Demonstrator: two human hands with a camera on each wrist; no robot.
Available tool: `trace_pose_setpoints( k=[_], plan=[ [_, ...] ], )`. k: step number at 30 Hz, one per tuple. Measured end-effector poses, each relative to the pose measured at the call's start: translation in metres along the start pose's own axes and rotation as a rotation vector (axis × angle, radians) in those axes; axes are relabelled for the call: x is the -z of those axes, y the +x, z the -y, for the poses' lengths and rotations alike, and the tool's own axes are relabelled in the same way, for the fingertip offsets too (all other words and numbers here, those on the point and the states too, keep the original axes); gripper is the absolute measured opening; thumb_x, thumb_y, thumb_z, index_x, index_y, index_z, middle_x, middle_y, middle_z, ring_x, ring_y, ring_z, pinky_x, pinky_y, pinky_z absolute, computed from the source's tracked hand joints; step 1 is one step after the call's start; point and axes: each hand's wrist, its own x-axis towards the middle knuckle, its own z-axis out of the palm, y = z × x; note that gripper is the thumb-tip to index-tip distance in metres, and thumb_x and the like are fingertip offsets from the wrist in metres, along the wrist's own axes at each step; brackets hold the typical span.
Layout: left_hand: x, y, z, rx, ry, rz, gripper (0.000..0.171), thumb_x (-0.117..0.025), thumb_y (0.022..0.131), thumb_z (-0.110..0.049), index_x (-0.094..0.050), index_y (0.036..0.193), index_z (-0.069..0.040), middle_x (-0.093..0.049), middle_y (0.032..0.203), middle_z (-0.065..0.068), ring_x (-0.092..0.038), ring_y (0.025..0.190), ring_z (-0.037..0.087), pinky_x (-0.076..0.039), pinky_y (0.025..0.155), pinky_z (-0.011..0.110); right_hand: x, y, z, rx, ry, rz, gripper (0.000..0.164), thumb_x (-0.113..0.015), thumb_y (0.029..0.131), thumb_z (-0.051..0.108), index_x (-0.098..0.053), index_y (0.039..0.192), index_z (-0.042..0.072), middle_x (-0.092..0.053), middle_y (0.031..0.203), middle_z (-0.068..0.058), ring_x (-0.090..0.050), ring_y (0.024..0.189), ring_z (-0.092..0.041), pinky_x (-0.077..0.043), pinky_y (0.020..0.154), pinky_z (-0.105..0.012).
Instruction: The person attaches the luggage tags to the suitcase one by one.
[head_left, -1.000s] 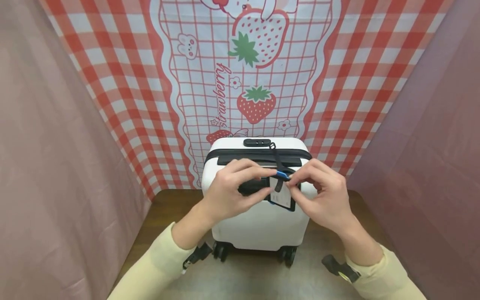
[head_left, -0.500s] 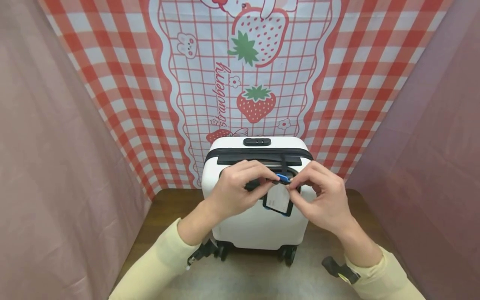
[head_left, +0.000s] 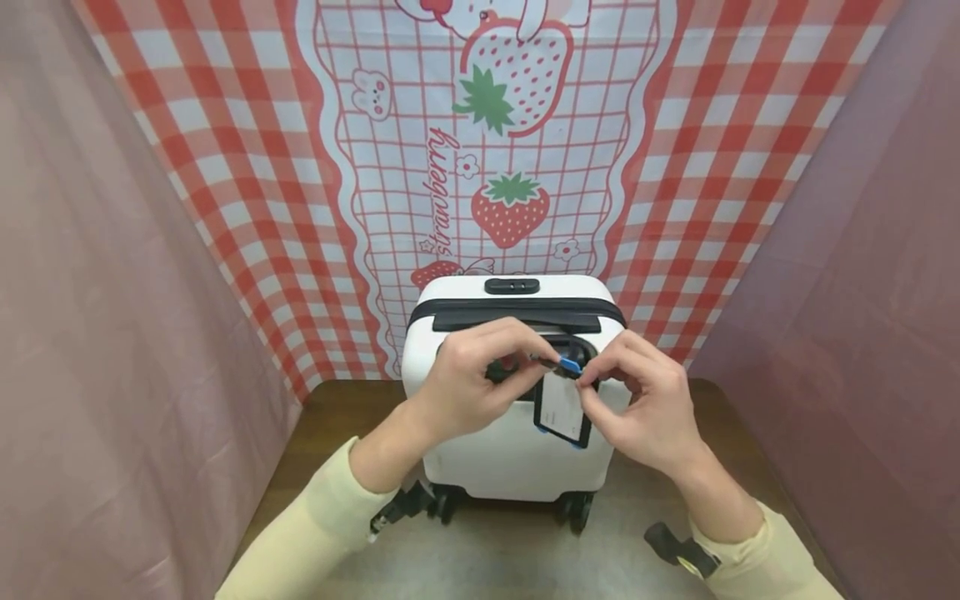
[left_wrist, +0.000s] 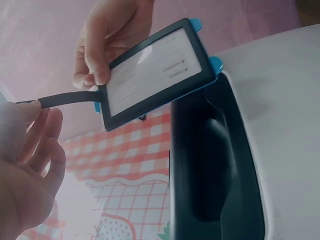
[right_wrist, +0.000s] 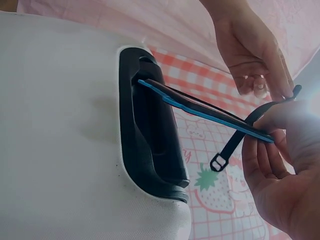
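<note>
A white suitcase [head_left: 517, 458] stands upright, with a black recessed handle well [left_wrist: 200, 165] in the face towards me. In front of it hangs a luggage tag [head_left: 561, 408] with a black frame, white card and blue edges. My right hand [head_left: 648, 400] pinches the tag's upper end between thumb and fingers. With thumb and fingertip, my left hand [head_left: 480, 379] pinches one end of the tag's black strap [left_wrist: 70, 99]. The strap's other end, bearing a small buckle [right_wrist: 219, 162], dangles past the tag in the right wrist view.
The suitcase stands on a brown wooden table [head_left: 345, 417]. Its black combination lock [head_left: 512, 286] sits on top. A red checked strawberry cloth [head_left: 510, 208] hangs behind, with pink curtains [head_left: 135, 333] at both sides.
The strap's buckle end, upright over the suitcase top a second ago, has dropped out of the head view. The tag hangs slightly lower. My left hand has shifted slightly right, still near my right.
</note>
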Motion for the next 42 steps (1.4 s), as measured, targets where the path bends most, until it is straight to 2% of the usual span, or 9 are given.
trace_pose_setpoints(
  k=[9, 12, 17, 20, 23, 28, 33, 37, 42],
  plan=[
    [0.004, 0.007, -0.002, 0.038, -0.073, -0.023, 0.015, -0.079, 0.092, 0.001, -0.075, 0.103, -0.007, -0.076, 0.094, 0.005, -0.063, 0.071, 0.008, -0.055, 0.067, 0.020, 0.000, -0.006, -0.001, 0.025, 0.028, 0.013, 0.027, -0.079, 0.074, -0.012, -0.073, 0.089, 0.011, -0.065, 0.088, 0.001, -0.057, 0.078, -0.010, -0.053, 0.069, -0.017],
    [0.004, 0.008, -0.003, 0.046, -0.081, -0.021, 0.014, -0.079, 0.092, 0.001, -0.075, 0.103, -0.007, -0.076, 0.093, 0.005, -0.062, 0.070, 0.008, -0.054, 0.065, 0.021, 0.001, -0.008, -0.003, 0.044, 0.080, 0.019, 0.029, -0.078, 0.073, -0.015, -0.073, 0.091, 0.008, -0.066, 0.088, -0.001, -0.059, 0.079, -0.009, -0.055, 0.071, -0.016],
    [0.005, 0.011, -0.003, 0.037, -0.131, 0.011, 0.015, -0.079, 0.092, 0.002, -0.075, 0.103, -0.006, -0.075, 0.094, 0.006, -0.062, 0.068, 0.006, -0.054, 0.063, 0.022, 0.003, -0.007, -0.009, 0.060, 0.213, 0.030, 0.020, -0.071, 0.085, -0.015, -0.071, 0.100, -0.002, -0.066, 0.089, -0.007, -0.061, 0.079, -0.009, -0.056, 0.072, -0.016],
    [0.006, 0.013, -0.003, 0.023, -0.154, 0.047, 0.014, -0.078, 0.092, 0.003, -0.075, 0.104, -0.006, -0.075, 0.095, 0.006, -0.060, 0.067, 0.006, -0.053, 0.062, 0.022, 0.004, -0.008, -0.014, -0.016, 0.240, 0.107, 0.022, -0.066, 0.091, -0.017, -0.071, 0.105, 0.000, -0.068, 0.093, -0.007, -0.065, 0.081, -0.009, -0.058, 0.074, -0.017],
    [0.005, 0.014, -0.004, 0.005, -0.169, 0.071, 0.013, -0.076, 0.094, 0.002, -0.074, 0.104, -0.005, -0.075, 0.096, 0.007, -0.060, 0.067, 0.005, -0.053, 0.062, 0.021, 0.002, -0.010, -0.021, -0.079, 0.254, 0.233, 0.034, -0.065, 0.090, -0.022, -0.071, 0.110, 0.005, -0.072, 0.100, -0.006, -0.070, 0.087, -0.009, -0.063, 0.079, -0.021],
    [0.005, 0.017, -0.004, -0.016, -0.202, 0.090, 0.011, -0.074, 0.095, 0.002, -0.074, 0.104, -0.005, -0.075, 0.092, 0.007, -0.061, 0.065, 0.004, -0.053, 0.061, 0.023, -0.004, -0.014, -0.030, -0.075, 0.326, 0.376, 0.041, -0.069, 0.089, -0.021, -0.071, 0.120, 0.005, -0.075, 0.115, -0.006, -0.072, 0.102, -0.009, -0.064, 0.085, -0.025],
    [0.009, 0.020, -0.004, -0.007, -0.194, 0.098, 0.009, -0.075, 0.096, -0.001, -0.075, 0.104, -0.006, -0.075, 0.092, 0.007, -0.059, 0.067, 0.005, -0.053, 0.061, 0.026, -0.007, -0.017, -0.034, -0.057, 0.479, 0.447, 0.047, -0.071, 0.084, -0.024, -0.071, 0.123, 0.004, -0.077, 0.118, -0.002, -0.071, 0.110, -0.007, -0.063, 0.092, -0.027],
    [0.011, 0.019, -0.003, 0.017, -0.200, 0.099, 0.009, -0.075, 0.096, 0.000, -0.074, 0.104, -0.006, -0.076, 0.093, 0.006, -0.060, 0.066, 0.004, -0.053, 0.063, 0.023, -0.012, -0.020, -0.037, 0.028, 0.553, 0.412, 0.046, -0.069, 0.081, -0.027, -0.071, 0.117, 0.002, -0.075, 0.106, -0.005, -0.070, 0.094, -0.007, -0.064, 0.079, -0.025],
    [0.015, 0.018, 0.000, 0.046, -0.217, 0.098, 0.012, -0.075, 0.095, 0.001, -0.074, 0.104, -0.006, -0.074, 0.090, 0.004, -0.062, 0.066, 0.004, -0.054, 0.062, 0.024, -0.018, -0.024, -0.041, 0.104, 0.604, 0.265, 0.017, -0.076, 0.094, -0.002, -0.072, 0.110, 0.000, -0.075, 0.099, -0.005, -0.065, 0.079, -0.010, -0.060, 0.064, -0.021]
  ],
)
